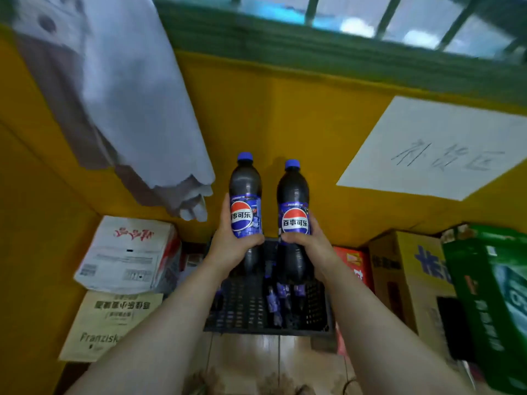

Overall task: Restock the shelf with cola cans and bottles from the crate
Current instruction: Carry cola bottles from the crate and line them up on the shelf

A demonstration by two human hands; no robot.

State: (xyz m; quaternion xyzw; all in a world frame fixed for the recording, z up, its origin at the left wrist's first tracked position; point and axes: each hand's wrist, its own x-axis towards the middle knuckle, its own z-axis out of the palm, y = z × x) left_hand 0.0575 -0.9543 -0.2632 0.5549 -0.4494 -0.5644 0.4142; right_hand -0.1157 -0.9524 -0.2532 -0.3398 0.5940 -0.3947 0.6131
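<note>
Yellow wall (285, 124), barred window above; no shelf in view. A white garment (122, 95) hangs at left over stacked boxes (128, 252). Left hand (228, 249) wraps the left bottle (245, 201); right hand (310, 243) wraps the right bottle (293, 206). Both bottles are upright, caps up, close together, apart, above the crate (242, 306), which holds more bottles. Cartons (405, 275) crowd the right. Neither hand is nearer; the garment may obstruct a leftward carry.

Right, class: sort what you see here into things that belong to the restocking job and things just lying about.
Job: left hand, left bottle, right hand, right bottle, black crate, spare bottles.
Lying about: white carton, brown cardboard box, green carton, paper sign, hanging garment.
</note>
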